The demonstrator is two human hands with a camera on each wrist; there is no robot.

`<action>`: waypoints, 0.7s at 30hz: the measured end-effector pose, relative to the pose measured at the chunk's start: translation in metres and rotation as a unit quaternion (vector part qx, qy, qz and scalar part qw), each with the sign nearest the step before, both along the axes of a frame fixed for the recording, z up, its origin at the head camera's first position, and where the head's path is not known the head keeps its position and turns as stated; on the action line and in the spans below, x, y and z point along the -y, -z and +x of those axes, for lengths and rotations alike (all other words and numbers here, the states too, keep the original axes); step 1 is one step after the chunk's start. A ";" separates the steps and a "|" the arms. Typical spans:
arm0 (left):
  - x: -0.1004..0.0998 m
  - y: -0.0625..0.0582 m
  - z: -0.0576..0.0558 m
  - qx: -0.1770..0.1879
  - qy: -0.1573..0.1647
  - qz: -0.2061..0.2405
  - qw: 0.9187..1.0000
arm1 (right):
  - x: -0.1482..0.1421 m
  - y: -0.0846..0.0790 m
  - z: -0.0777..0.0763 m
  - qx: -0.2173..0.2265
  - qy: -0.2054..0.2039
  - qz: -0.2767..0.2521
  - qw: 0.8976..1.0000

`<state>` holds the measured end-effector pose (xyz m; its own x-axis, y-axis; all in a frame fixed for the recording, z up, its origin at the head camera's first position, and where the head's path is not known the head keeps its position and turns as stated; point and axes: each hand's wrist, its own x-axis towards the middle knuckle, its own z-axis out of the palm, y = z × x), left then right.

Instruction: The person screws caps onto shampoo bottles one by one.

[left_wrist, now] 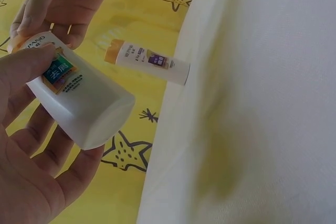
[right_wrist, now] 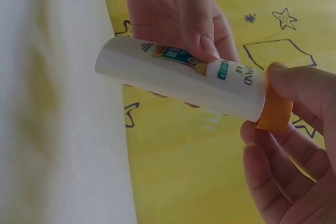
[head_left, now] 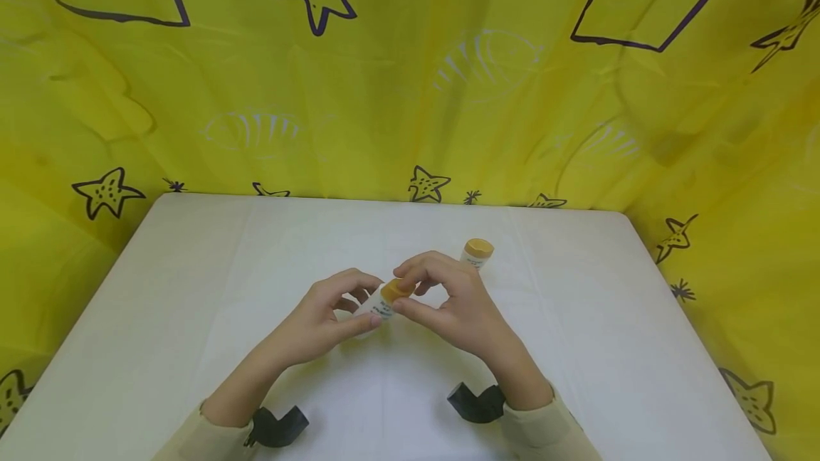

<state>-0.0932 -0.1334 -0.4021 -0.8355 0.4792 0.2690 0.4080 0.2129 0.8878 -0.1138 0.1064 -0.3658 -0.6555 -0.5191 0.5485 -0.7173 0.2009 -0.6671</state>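
Note:
A white shampoo bottle [right_wrist: 173, 72] with an orange cap [right_wrist: 275, 104] is held tilted above the table between both hands. My left hand [head_left: 323, 315] grips its white body, thumb lying across the green label. At the cap end, my right hand [head_left: 451, 301] pinches the orange cap between thumb and fingers. In the left wrist view the bottle's base [left_wrist: 107, 121] points toward the camera. A second white bottle [left_wrist: 149, 61] with an orange cap and a purple label stands upright on the table, just beyond the right hand.
The table [head_left: 256, 240] has a white cover. Behind it and at both sides hangs a yellow curtain [head_left: 384, 91] printed with stars and fish. Black wrist mounts [head_left: 278, 427] sit at both sleeve cuffs, low over the table.

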 end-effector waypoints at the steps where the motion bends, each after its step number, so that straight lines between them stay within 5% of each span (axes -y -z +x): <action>1: 0.000 0.000 0.000 0.000 -0.001 0.000 1.000 | 0.000 0.000 0.000 0.001 -0.001 0.000 1.000; 8: -0.001 0.001 0.000 -0.016 -0.010 -0.005 1.000 | 0.001 0.000 0.001 0.011 0.013 0.009 1.000; 13: -0.004 0.000 0.001 -0.072 -0.029 -0.030 0.997 | 0.004 0.001 0.002 0.022 0.034 0.014 0.999; 21: -0.007 0.000 0.003 -0.202 -0.097 -0.105 0.969 | 0.006 0.003 0.003 0.035 0.053 0.017 0.998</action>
<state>-0.0899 -0.1265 -0.4019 -0.7618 0.4039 0.5064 0.6478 0.4788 0.5926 -0.1109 0.1002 -0.3691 -0.7433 -0.4632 0.4826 -0.6432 0.2969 -0.7058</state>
